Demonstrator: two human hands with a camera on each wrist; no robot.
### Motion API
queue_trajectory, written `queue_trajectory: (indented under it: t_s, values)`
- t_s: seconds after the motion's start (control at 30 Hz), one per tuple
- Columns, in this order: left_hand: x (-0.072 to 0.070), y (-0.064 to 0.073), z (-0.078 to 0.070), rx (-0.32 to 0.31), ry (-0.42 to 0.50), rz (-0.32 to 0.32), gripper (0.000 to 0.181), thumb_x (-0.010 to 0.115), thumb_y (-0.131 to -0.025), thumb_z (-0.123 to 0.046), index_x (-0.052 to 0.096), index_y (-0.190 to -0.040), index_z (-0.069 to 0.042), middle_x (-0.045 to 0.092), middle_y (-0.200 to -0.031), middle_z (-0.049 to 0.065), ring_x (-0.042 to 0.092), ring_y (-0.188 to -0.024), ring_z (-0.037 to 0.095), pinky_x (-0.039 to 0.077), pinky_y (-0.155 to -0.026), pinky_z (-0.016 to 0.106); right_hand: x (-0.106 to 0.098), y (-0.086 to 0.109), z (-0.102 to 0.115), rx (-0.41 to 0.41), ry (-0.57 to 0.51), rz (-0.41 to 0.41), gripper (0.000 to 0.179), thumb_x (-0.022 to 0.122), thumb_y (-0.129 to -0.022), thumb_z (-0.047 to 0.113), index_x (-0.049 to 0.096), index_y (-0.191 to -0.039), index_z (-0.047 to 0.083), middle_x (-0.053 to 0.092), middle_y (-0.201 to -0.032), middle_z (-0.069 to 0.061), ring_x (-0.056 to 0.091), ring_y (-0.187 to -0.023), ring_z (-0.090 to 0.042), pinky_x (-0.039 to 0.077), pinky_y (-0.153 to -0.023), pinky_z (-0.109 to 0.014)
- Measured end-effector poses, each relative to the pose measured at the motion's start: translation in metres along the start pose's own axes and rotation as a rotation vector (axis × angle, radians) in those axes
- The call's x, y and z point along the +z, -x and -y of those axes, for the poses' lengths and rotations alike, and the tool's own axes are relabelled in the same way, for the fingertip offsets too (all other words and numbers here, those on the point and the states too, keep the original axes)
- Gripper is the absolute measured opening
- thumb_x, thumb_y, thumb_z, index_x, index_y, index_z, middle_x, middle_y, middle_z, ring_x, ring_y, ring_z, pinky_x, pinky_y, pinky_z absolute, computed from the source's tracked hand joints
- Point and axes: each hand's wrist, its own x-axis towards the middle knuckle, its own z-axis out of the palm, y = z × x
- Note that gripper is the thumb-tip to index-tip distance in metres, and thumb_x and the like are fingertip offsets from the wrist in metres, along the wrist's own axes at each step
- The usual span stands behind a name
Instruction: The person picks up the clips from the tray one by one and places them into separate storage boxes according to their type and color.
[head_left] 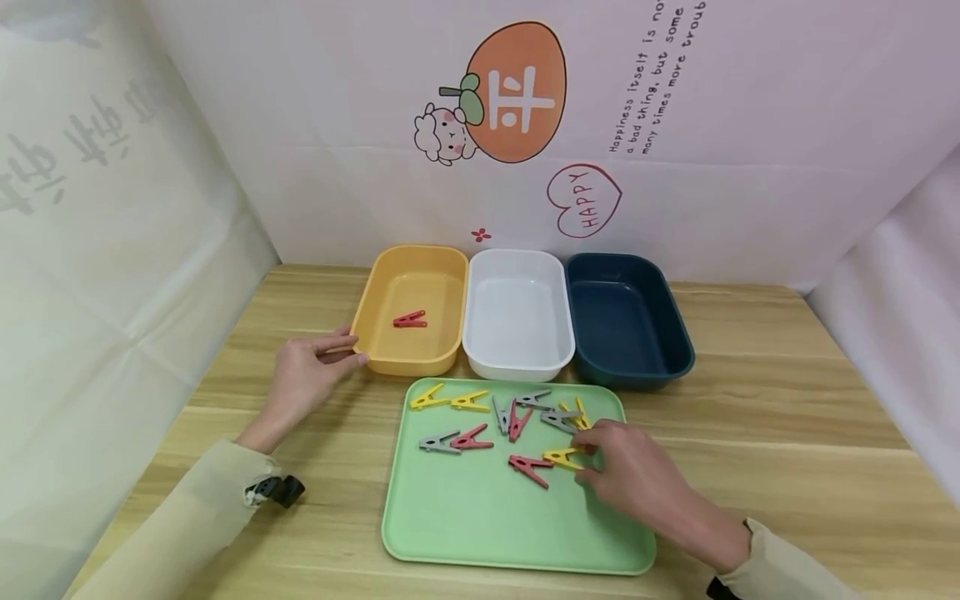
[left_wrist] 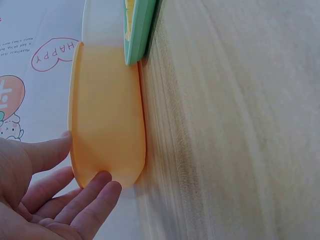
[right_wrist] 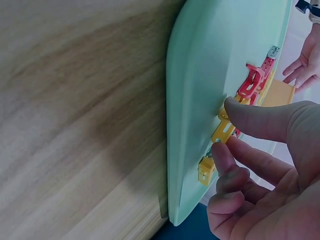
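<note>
My left hand (head_left: 303, 375) touches the near left corner of a yellow-orange bin (head_left: 408, 367). In the left wrist view its thumb lies at the bin's rim and its loose fingers at the end wall. One red clothespin (head_left: 410, 320) lies inside that bin. Over a green tray (head_left: 517, 525), my right hand (head_left: 637, 475) pinches the ends of a yellow clothespin (head_left: 562, 457) between thumb and fingers. Just left of it lies a red clothespin (head_left: 529, 469). A grey clothespin (head_left: 560, 421) and another yellow clothespin (head_left: 583, 414) lie behind the right fingertips, partly overlapping.
A white bin (head_left: 519, 317) and a dark blue bin (head_left: 630, 325) stand beside the yellow-orange one, close behind the tray. More yellow, grey and red clothespins lie on the tray's far half. A printed white cloth (head_left: 360, 167) hangs behind the wooden table (head_left: 787, 400).
</note>
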Motion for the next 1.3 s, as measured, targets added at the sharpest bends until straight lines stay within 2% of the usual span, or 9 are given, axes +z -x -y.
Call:
queue_trajectory:
  t_s: [0.3,0.67,0.9,1.1,1.3]
  values:
    - [0.000,0.001,0.001,0.007,-0.007,0.000,0.040,0.084,-0.093,-0.015,0.073,-0.126,0.004,0.060,-0.145,0.019,0.073,-0.110,0.034,0.061,-0.077,0.023,-0.003,0.004,-0.005,0.020,0.009,0.012,0.033,0.097,-0.072,0.009,0.082,-0.101,0.012,0.067,-0.088,0.006,0.062,-0.081,-0.013,0.058,-0.071,-0.040]
    - [-0.001,0.001,0.003,0.018,-0.014,-0.009,0.040,0.085,-0.093,-0.018,0.074,-0.126,0.003,0.062,-0.143,0.018,0.073,-0.110,0.033,0.061,-0.077,0.021,-0.003,0.006,-0.009,-0.007,0.009,0.002,0.034,0.097,-0.072,0.010,0.083,-0.102,0.013,0.068,-0.089,0.006,0.065,-0.085,-0.015,0.059,-0.073,-0.041]
    - [-0.001,0.001,0.002,0.006,-0.011,-0.001,0.040,0.084,-0.094,-0.019,0.074,-0.127,0.003,0.061,-0.145,0.017,0.073,-0.110,0.033,0.061,-0.076,0.021,-0.004,0.010,-0.011,0.009,0.004,-0.013,0.035,0.098,-0.072,0.011,0.083,-0.103,0.012,0.069,-0.100,0.000,0.067,-0.093,-0.021,0.060,-0.079,-0.045]
    - [0.000,0.000,0.002,0.004,-0.017,0.004,0.041,0.084,-0.094,-0.019,0.074,-0.127,0.002,0.060,-0.147,0.016,0.073,-0.110,0.033,0.061,-0.076,0.021,-0.008,0.014,-0.012,0.020,-0.006,-0.019,0.037,0.097,-0.073,0.012,0.082,-0.106,0.009,0.075,-0.109,-0.008,0.070,-0.105,-0.032,0.060,-0.087,-0.054]
    - [-0.001,0.001,0.002,0.011,-0.024,0.002,0.041,0.084,-0.094,-0.018,0.074,-0.127,0.003,0.060,-0.145,0.017,0.073,-0.110,0.034,0.061,-0.076,0.022,-0.013,0.016,-0.011,0.055,-0.012,-0.021,0.038,0.095,-0.076,0.013,0.082,-0.111,0.007,0.076,-0.114,-0.012,0.070,-0.110,-0.035,0.059,-0.088,-0.056]
